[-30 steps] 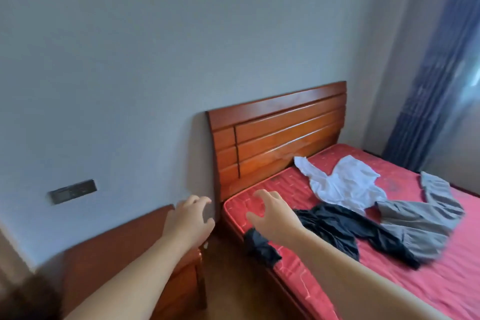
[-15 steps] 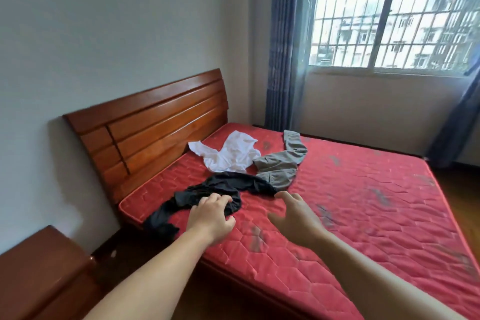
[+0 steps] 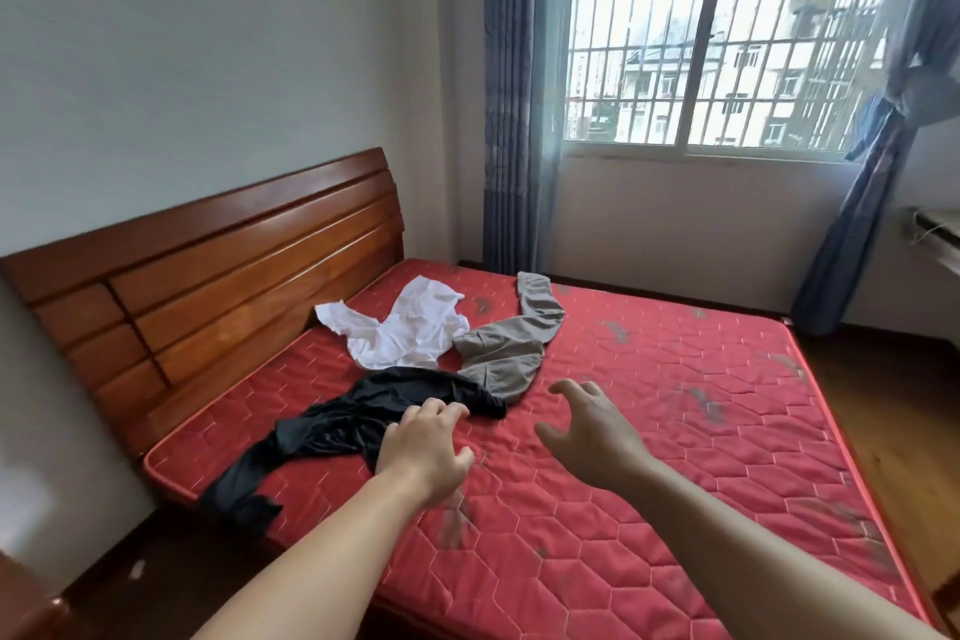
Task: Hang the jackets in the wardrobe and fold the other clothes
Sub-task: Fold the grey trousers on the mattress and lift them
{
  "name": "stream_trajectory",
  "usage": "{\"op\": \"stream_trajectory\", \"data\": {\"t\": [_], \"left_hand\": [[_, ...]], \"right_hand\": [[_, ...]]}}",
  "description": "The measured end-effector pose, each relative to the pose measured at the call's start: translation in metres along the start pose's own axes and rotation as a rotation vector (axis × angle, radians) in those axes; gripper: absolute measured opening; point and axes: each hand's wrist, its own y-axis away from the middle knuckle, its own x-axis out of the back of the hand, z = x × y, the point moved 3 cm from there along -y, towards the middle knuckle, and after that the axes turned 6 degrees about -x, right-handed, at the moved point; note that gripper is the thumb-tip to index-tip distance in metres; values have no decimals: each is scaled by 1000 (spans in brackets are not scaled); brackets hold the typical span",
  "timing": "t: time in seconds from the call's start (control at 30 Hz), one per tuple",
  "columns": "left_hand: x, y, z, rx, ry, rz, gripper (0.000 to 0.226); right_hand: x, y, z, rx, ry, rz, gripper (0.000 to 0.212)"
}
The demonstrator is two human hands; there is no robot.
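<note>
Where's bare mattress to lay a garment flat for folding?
Free: the mattress from the right hand to the window-side and foot edges. Crowded: near the headboard, where the white top, grey trousers and black garment lie bunched.

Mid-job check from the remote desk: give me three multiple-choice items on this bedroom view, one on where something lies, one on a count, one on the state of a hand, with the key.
1. Where does the black garment lie on the red mattress?
A. At the corner nearest the headboard, one end hanging over the edge
B. Under the window
C. On the floor

2. How many garments lie on the mattress?
A. One
B. Three
C. Five

3. What is the right hand doing?
A. Gripping the grey garment
B. Pressing flat on the headboard
C. Held over the mattress, holding nothing

Key: 1 A, its dark end droops past the mattress edge beside the headboard. 2 B, black, white garment and grey garment. 3 C, its fingers are spread and bare, while the left hand reaches the black garment.
</note>
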Motion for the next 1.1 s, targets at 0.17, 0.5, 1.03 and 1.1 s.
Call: {"op": "stream_trajectory", "data": {"t": [0.17, 0.5, 1.03, 1.1], "left_hand": [[-13, -59, -16, -7, 45, -5, 53], [-26, -157, -38, 10, 32, -48, 53], [-62, -389, -72, 160, -85, -194, 53], [-75, -413, -85, 173, -69, -214, 54]], "right_hand": [[-4, -54, 0, -20, 29, 1, 57], [-14, -168, 20, -49, 34, -38, 57], [-24, -430, 106, -12, 238, -106, 53], [-39, -457, 111, -31, 260, -137, 54]]}}
